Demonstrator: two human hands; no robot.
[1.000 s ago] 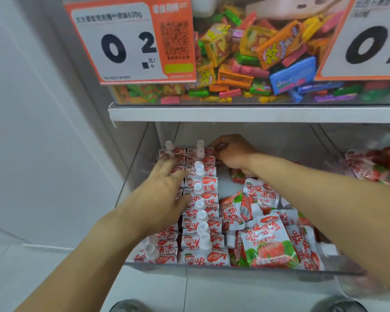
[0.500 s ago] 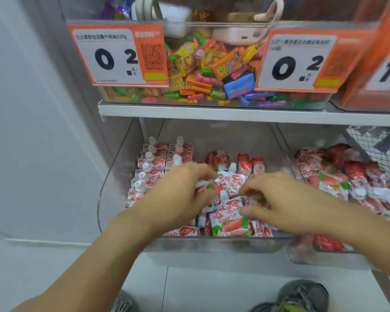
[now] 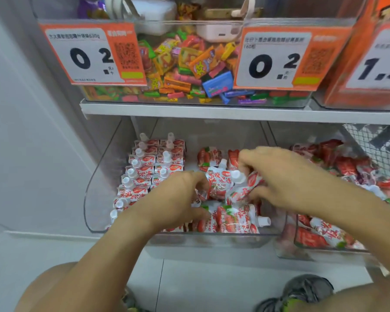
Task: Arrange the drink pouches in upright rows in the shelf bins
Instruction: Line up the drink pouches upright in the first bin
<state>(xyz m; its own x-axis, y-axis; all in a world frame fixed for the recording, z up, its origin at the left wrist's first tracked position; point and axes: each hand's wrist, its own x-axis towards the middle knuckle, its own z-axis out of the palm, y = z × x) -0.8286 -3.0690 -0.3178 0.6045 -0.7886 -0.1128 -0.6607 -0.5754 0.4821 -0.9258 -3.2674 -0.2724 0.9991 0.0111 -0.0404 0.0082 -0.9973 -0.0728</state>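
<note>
Rows done: two upright rows of white-capped red-and-white strawberry drink pouches (image 3: 152,164) are standing along the left of the clear plastic shelf bin (image 3: 95,194).
Remaining: loose pouches (image 3: 232,219) are lying jumbled in its right half; the neighbouring bin's pouches (image 3: 347,163) look unsorted.
Left hand (image 3: 173,199): fingers are curling, pinching the crumpled pouch (image 3: 221,181) mid-bin.
Right hand (image 3: 286,179): fingers are curling round the same pouch cluster.
</note>
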